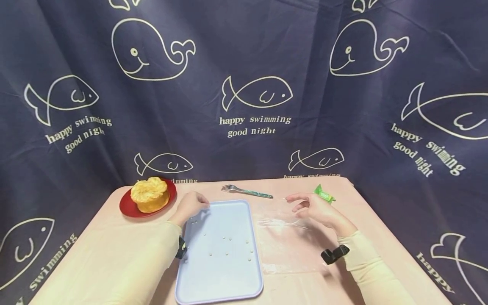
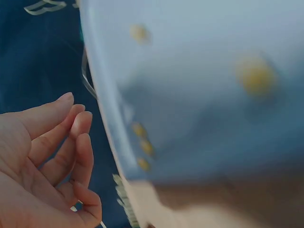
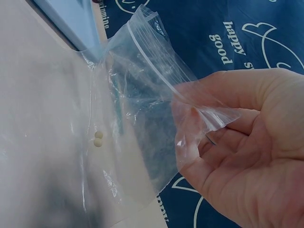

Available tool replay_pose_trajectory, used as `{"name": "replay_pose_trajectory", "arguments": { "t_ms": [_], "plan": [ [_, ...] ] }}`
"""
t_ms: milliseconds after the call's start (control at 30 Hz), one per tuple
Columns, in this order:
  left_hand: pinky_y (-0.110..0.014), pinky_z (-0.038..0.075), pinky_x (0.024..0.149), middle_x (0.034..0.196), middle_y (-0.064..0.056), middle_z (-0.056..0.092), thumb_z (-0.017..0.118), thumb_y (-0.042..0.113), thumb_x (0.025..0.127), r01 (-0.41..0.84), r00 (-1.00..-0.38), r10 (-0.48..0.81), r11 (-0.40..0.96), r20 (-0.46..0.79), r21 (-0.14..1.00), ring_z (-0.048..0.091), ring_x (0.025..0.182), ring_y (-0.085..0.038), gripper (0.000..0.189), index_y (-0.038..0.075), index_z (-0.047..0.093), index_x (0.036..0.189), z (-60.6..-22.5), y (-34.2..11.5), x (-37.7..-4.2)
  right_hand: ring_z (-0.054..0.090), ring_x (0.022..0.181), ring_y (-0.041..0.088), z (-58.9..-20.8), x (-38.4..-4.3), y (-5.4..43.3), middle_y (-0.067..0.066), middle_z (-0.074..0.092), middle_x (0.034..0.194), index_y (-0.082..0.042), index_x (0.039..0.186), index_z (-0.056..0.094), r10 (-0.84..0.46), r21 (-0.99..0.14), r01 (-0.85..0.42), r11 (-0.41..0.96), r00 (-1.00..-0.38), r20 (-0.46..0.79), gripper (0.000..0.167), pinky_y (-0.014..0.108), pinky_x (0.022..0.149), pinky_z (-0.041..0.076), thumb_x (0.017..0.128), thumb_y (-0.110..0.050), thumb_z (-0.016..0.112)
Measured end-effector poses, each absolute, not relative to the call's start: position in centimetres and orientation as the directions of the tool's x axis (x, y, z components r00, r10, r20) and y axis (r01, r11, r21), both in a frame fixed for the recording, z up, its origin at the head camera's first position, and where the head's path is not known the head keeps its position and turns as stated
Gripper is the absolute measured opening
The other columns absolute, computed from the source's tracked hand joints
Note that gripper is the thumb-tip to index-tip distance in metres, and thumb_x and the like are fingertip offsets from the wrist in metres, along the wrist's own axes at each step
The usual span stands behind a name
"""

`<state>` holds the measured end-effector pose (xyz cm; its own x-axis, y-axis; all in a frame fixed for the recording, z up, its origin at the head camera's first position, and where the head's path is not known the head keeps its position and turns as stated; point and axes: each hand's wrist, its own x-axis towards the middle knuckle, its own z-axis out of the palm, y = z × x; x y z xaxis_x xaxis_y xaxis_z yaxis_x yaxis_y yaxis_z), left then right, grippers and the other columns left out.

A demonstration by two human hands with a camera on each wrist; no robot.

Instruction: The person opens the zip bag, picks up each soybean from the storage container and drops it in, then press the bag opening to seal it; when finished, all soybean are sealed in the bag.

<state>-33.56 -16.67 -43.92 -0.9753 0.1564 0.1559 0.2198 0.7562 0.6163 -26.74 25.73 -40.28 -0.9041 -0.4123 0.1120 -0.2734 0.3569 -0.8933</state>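
Observation:
My right hand (image 3: 237, 142) grips the mouth of a clear zip bag (image 3: 137, 95) between thumb and fingers. The bag (image 1: 286, 245) spreads over the table right of the tray in the head view. Two pale beads (image 3: 98, 138) show through its film. My left hand (image 1: 192, 206) hovers by the far left corner of a light blue tray (image 1: 217, 279). In the left wrist view, the left hand (image 2: 57, 156) has thumb and fingertips drawn together; I cannot tell whether something small is pinched there. Several small beads (image 1: 227, 254) lie scattered on the tray.
A red plate (image 1: 127, 207) with a yellow bread or cake (image 1: 150, 197) stands at the back left. Beyond the tray lies a fork (image 1: 249, 192) with a green patterned handle. A green wrapped candy (image 1: 324, 194) sits behind the right hand. A dark printed curtain (image 1: 244, 51) hangs behind the table.

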Motion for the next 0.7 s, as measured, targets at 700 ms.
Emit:
{"name": "replay_pose_trajectory", "arguments": {
  "t_ms": [700],
  "plan": [
    [-0.048, 0.052, 0.074, 0.082, 0.000, 0.074, 0.080, 0.003, 0.077, 0.186, -0.981, 0.156, 0.926, 0.113, 0.329, 0.065, 0.078, -0.025, 0.015, 0.017, 0.077, 0.074, -44.0, -19.9, -31.8, 0.063, 0.106, 0.048, -40.3, -27.0, 25.6, 0.035, 0.053, 0.136, 0.015, 0.135, 0.053, -0.439, -0.894, -0.285, 0.345, -0.891, 0.115, 0.059, 0.028, 0.077, 0.057, 0.078, 0.018, 0.063]
  ]
}}
